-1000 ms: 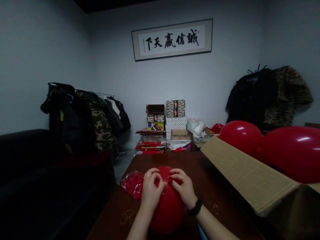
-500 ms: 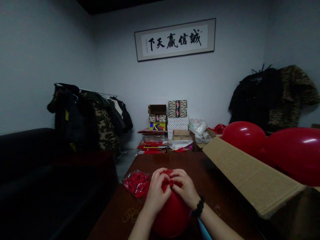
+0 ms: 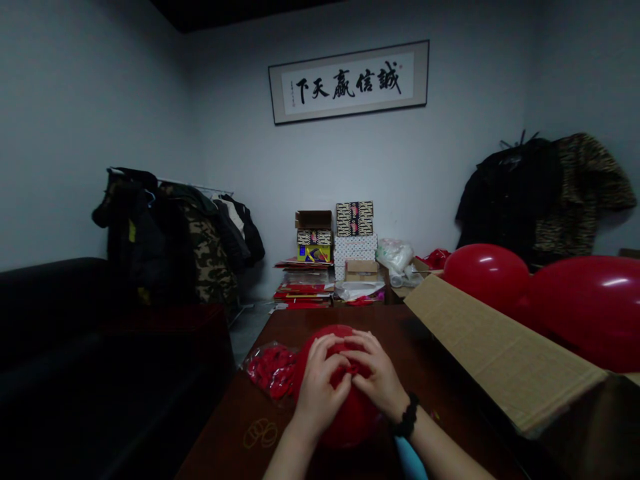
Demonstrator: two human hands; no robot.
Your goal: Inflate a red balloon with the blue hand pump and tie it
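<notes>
An inflated red balloon [image 3: 350, 420] rests on the dark wooden table in front of me, its neck turned up toward me. My left hand [image 3: 326, 377] pinches the balloon's neck from the left, fingers curled over the top. From the right, my right hand [image 3: 374, 370] pinches the same neck, and the fingertips of both hands meet there. The neck itself is mostly hidden between the fingers. A black band circles my right wrist, and a blue object [image 3: 411, 460] lies partly under that forearm.
Left of the balloon lies a clear bag of uninflated red balloons [image 3: 273, 370], with several rubber bands [image 3: 261, 433] nearer me. An open cardboard box [image 3: 505, 353] on the right holds large inflated red balloons [image 3: 590, 310]. Stacked boxes [image 3: 355, 250] stand beyond the table [image 3: 295, 327].
The balloon has tipped so more of it shows beyond my fingers. Both hands have shifted slightly right, and the neck's open end, visible before, is now covered by my fingers.
</notes>
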